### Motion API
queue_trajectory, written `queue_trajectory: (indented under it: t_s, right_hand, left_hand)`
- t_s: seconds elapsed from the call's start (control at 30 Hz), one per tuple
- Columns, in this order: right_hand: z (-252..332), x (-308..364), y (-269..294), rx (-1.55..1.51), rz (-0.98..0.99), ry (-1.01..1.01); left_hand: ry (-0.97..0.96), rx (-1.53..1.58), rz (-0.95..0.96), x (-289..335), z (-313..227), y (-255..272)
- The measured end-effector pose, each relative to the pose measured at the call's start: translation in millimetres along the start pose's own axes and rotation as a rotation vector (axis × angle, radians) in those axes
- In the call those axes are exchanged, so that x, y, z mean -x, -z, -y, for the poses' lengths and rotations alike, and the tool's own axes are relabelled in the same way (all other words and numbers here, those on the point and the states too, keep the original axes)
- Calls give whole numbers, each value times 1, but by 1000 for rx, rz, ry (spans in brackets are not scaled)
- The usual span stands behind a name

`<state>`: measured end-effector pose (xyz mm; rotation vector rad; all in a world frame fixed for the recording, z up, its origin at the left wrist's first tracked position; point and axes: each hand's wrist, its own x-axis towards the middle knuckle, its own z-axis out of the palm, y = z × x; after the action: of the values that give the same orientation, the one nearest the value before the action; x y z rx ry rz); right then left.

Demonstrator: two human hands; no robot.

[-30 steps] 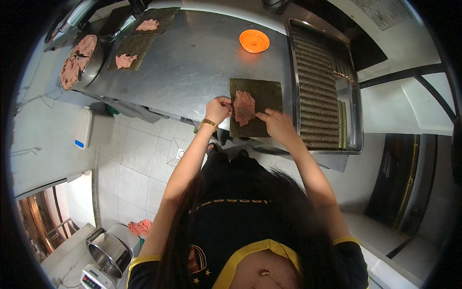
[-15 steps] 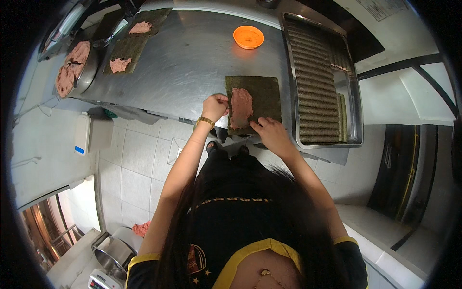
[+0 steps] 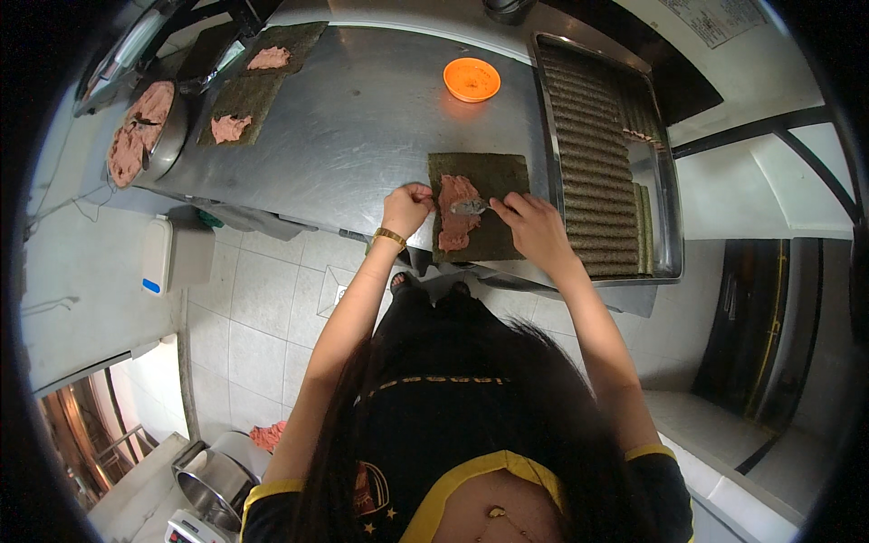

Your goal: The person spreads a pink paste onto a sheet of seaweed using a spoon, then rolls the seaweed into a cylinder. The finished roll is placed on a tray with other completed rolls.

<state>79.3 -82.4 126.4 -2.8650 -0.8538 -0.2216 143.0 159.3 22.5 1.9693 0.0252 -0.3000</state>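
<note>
A dark green seaweed sheet [image 3: 498,213] lies near the table's front edge, with a strip of pink meat paste [image 3: 457,233] down its left part. My left hand [image 3: 408,211] is closed at the sheet's left edge, fingertips pinched against it. From the right, my right hand [image 3: 534,226] grips a metal spoon [image 3: 469,206], its bowl flat on the upper middle of the paste. The spoon's handle is mostly hidden under my fingers.
An orange bowl [image 3: 472,80] stands at the back. On the right, a metal tray [image 3: 668,235] holds rows of seaweed rolls [image 3: 593,163]. Two more seaweed sheets [image 3: 244,95] with paste lie at the far left, beside a metal bowl [image 3: 172,145] full of pink paste.
My right hand has moved up and slightly right, carrying the spoon from the paste's lower end to its upper middle. My left hand stays at the sheet's edge.
</note>
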Motion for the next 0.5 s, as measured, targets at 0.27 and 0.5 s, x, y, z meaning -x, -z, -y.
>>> queue_trajectory:
  t_s: [0.27,0.5]
  right_hand:
    - [-8,-32,-17,60,57,19]
    - [-25,-42,-30,-51,37,25]
  left_hand:
    - [-64,9,-82,3,-4,-2]
    - [-18,-8,-51,12,-6,-5]
